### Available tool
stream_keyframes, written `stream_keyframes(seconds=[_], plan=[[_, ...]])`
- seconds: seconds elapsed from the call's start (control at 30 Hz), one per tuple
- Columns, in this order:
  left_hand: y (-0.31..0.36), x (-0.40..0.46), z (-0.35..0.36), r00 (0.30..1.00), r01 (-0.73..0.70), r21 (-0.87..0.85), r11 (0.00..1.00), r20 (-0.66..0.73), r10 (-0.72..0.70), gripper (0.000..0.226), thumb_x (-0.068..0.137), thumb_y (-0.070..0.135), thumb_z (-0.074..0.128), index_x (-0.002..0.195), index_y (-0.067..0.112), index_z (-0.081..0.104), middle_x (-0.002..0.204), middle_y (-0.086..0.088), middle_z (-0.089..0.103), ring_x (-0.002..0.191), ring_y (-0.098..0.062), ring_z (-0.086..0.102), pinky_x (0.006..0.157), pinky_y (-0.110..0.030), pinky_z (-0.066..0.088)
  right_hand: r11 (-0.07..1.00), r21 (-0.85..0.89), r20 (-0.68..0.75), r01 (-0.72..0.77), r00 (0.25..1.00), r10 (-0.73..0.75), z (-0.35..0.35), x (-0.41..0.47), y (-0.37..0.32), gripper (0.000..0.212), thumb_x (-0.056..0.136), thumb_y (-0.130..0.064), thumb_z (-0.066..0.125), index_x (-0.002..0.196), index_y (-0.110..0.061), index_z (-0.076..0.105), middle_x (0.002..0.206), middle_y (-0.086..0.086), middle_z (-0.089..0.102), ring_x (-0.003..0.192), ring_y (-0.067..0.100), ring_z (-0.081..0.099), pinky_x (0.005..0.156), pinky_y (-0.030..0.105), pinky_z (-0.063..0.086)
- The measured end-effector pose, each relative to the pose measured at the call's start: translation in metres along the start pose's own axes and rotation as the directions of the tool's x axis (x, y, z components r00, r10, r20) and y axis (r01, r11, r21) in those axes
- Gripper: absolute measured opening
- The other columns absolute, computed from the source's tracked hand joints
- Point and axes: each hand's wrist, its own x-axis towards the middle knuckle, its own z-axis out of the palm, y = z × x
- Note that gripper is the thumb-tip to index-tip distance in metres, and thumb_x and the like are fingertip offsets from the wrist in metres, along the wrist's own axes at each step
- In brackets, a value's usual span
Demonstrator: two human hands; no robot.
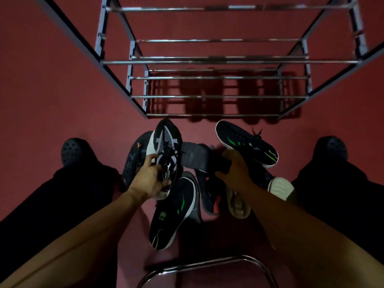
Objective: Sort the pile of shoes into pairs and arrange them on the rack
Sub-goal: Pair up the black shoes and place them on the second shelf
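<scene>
Dark red floor [52, 80], chrome and grey rack [226, 61], black-and-white mesh sneaker [167, 142], black sneakers with green stripes [247, 143], black perforated clogs [72, 150]

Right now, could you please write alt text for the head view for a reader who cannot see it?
A seated person holds a shoe in each hand above a pile of sneakers on a red floor: the left hand grips a black-and-white sneaker, the right hand a black sneaker with green stripes. An empty metal shoe rack stands ahead.
</scene>
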Motion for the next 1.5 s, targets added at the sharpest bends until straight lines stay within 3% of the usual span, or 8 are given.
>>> stream_keyframes(seconds=[0.1,0.17,0.33,0.63,0.8,1.03,1.3,1.5], plan=[[0.005,0.001,0.004,0.986,-0.038,0.12,0.992,0.164,0.018,0.016,0.063,0.057,0.058,0.078,0.059,0.064,0.11,0.014,0.054,0.123,-0.02,0.035,0.114,-0.016,0.027,0.991,0.052,0.063,-0.126,0.99,0.122,0.01,0.004,0.008,0.077,0.077,-0.041,0.081,0.139,-0.009,0.05,0.141,0.01,0.053,0.13,0.03,0.05,0.11,0.042,0.041],[0.011,0.004,0.002,0.957,0.152,0.113,0.982,0.233,-0.175,0.03,0.039,0.066,0.054,0.061,0.053,0.07,0.104,0.029,0.04,0.132,-0.018,0.024,0.1,0.004,0.011,0.977,0.128,0.081,-0.173,0.983,0.164,0.017,-0.005,0.006,0.071,0.072,-0.046,0.083,0.129,-0.011,0.057,0.125,0.009,0.063,0.116,0.029,0.059,0.099,0.042,0.049],[-0.003,0.001,-0.004,0.981,0.123,0.259,0.958,0.115,-0.157,0.049,0.081,0.028,0.083,0.123,0.008,0.068,0.146,-0.008,0.048,0.149,-0.024,0.025,0.112,-0.016,0.018,0.942,0.317,0.17,-0.108,0.984,0.056,0.046,-0.052,-0.016,0.057,0.06,-0.043,0.087,0.096,-0.026,0.047,0.089,-0.011,0.058,0.08,0.008,0.057,0.062,0.018,0.041],[-0.004,-0.019,-0.022,0.988,0.108,0.305,0.946,0.075,-0.137,0.04,0.082,0.024,0.083,0.116,0.008,0.069,0.139,-0.003,0.05,0.112,-0.018,0.059,0.097,-0.027,0.051,0.978,-0.142,-0.134,0.154,0.976,-0.173,0.041,-0.085,-0.025,0.05,0.066,-0.044,0.085,0.096,-0.025,0.049,0.104,-0.009,0.043,0.095,0.012,0.044,0.08,0.031,0.041],[0.018,-0.026,-0.013,0.97,0.192,0.172,0.966,0.115,-0.213,0.02,0.087,0.004,0.076,0.097,0.001,0.06,0.124,-0.007,0.046,0.076,-0.005,0.052,0.06,-0.003,0.051,0.976,0.123,0.188,0.178,0.962,-0.2,0.029,-0.083,-0.01,0.035,0.079,-0.037,0.078,0.099,-0.011,0.064,0.101,0.001,0.064,0.093,0.017,0.061,0.084,0.037,0.051],[0.043,-0.035,-0.001,0.986,0.146,-0.044,0.988,0.081,-0.142,0.015,0.097,-0.009,0.054,0.11,-0.004,0.052,0.085,-0.009,0.057,0.048,0.005,0.063,0.045,-0.008,0.046,0.948,0.304,0.004,0.098,0.995,-0.104,0.021,-0.081,-0.015,0.026,0.089,-0.029,0.071,0.113,-0.025,0.061,0.108,-0.007,0.067,0.097,0.005,0.064,0.086,0.024,0.053],[0.097,-0.032,0.048,0.958,-0.243,0.021,0.97,0.161,0.237,0.027,0.082,0.02,0.081,0.076,0.013,0.055,0.09,0.003,0.062,0.084,-0.01,0.062,0.076,-0.025,0.051,0.73,0.676,0.073,-0.101,0.995,0.071,-0.027,-0.066,-0.065,0.039,0.083,-0.036,0.077,0.117,-0.024,0.064,0.106,-0.003,0.073,0.096,0.018,0.071,0.077,0.042,0.062],[0.107,-0.024,0.074,0.9,-0.285,-0.008,0.959,0.343,0.27,0.036,0.084,0.024,0.079,0.118,0.016,0.067,0.117,0.006,0.062,0.105,-0.01,0.064,0.089,-0.028,0.055,0.757,0.653,-0.004,-0.023,0.999,0.033,-0.058,-0.072,-0.031,0.023,0.083,-0.004,0.074,0.078,-0.027,0.074,0.079,-0.004,0.076,0.08,0.013,0.073,0.066,0.024,0.055]])
